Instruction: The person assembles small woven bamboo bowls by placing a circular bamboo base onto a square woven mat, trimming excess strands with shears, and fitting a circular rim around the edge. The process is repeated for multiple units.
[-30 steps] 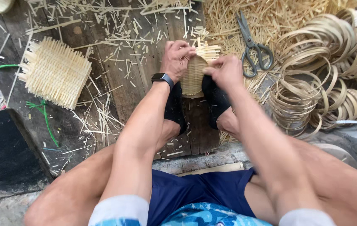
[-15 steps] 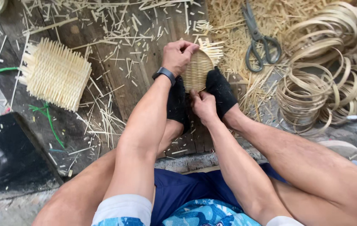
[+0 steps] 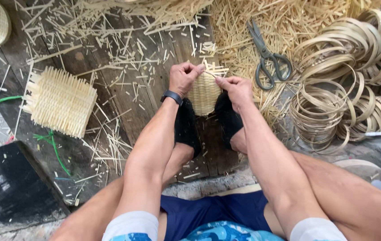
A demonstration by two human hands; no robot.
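Both hands, left hand (image 3: 185, 78) and right hand (image 3: 236, 89), are closed in pinches on the small woven bamboo basket (image 3: 204, 93), which is braced between black-socked feet (image 3: 186, 125) for steadiness.

Pale straw-yellow weave on the small woven basket (image 3: 204, 93), checked in a fine over-under pattern. Same pale yellow on the flat woven mat (image 3: 61, 101), ribbed in close parallel lines. Black socks (image 3: 186, 125), black wristband (image 3: 172, 97). Grey metal scissors (image 3: 268, 56) against golden-yellow bamboo offcuts (image 3: 244, 27). Tan, buff-edged coiled bamboo strips (image 3: 355, 80). Dark brown, weathered wooden board (image 3: 123, 102). Bright green cord (image 3: 52, 143). Navy shorts (image 3: 204, 209); white sleeves (image 3: 132, 225); blue patterned shirt with lighter blotches.
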